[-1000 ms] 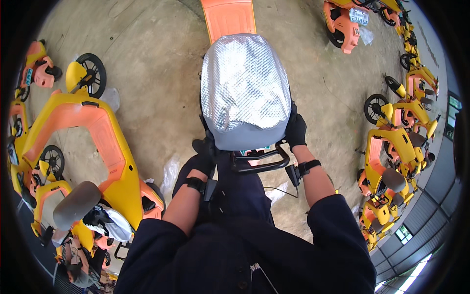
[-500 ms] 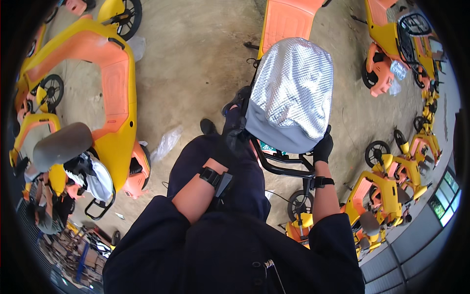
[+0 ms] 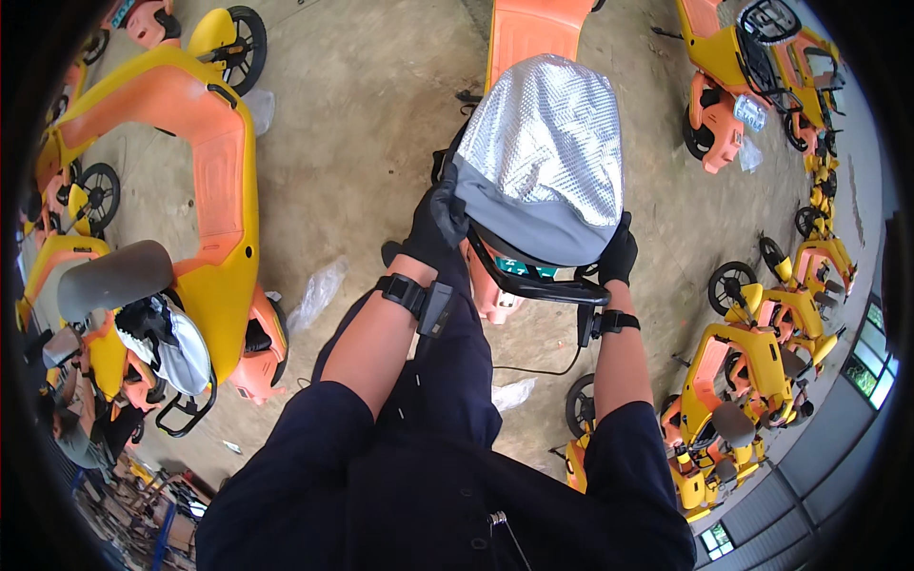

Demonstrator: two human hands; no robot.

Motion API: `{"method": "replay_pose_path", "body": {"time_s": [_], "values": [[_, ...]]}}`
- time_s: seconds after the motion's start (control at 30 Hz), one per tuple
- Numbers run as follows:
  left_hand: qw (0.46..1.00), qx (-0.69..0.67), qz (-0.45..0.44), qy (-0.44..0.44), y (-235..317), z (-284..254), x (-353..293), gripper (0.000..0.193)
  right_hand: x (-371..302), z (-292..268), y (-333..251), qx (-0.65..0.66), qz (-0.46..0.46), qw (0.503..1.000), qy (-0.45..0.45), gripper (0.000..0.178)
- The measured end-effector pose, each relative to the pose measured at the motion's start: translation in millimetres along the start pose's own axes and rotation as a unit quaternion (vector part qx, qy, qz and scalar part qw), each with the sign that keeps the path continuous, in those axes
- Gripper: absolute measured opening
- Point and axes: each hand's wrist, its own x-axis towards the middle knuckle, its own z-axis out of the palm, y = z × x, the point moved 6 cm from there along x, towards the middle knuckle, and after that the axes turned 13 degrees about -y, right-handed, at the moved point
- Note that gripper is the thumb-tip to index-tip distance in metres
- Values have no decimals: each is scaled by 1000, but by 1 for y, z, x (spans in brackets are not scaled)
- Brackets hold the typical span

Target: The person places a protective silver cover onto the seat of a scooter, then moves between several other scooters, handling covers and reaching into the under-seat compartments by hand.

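A silver, quilted-looking seat cover with a grey fabric border (image 3: 547, 133) is drawn over the seat of an orange and yellow scooter (image 3: 535, 43) in front of me. My left hand (image 3: 438, 226), in a black glove, is closed on the cover's left edge. On the opposite side, my gloved right hand (image 3: 619, 253) curls round the near right edge of the cover, its fingertips partly hidden. Below the cover, a black tubular rear rack (image 3: 543, 285) sticks out toward me. The seat itself is hidden under the cover.
Another scooter (image 3: 224, 190) stands close on the left, its grey seat (image 3: 116, 278) tipped up and a silver cover (image 3: 181, 357) hanging by it. Several scooters (image 3: 724, 366) line the right side. Clear plastic bags (image 3: 319, 293) lie on the concrete floor.
My left hand has risen from beside my leg to the cover's left edge. The cover and scooter now appear further left and higher in view. My right hand stays at the cover's right edge.
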Motion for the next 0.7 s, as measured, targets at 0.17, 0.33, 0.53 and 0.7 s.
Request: {"method": "replay_pose_path", "body": {"time_s": [0.17,0.33,0.53,0.7], "values": [[994,-34,55,86,-6,37,-7,38,-14,8,-12,-37,-39,999,-6,71],[819,538,25,197,4,27,-32,54,-22,13,-10,-95,-17,995,-28,37],[652,704,-40,279,7,1,-29,55,-10,12,6,-74,-54,996,2,32],[538,767,-106,332,9,-13,-19,52,-12,12,-24,-340,-91,936,-23,33]]}}
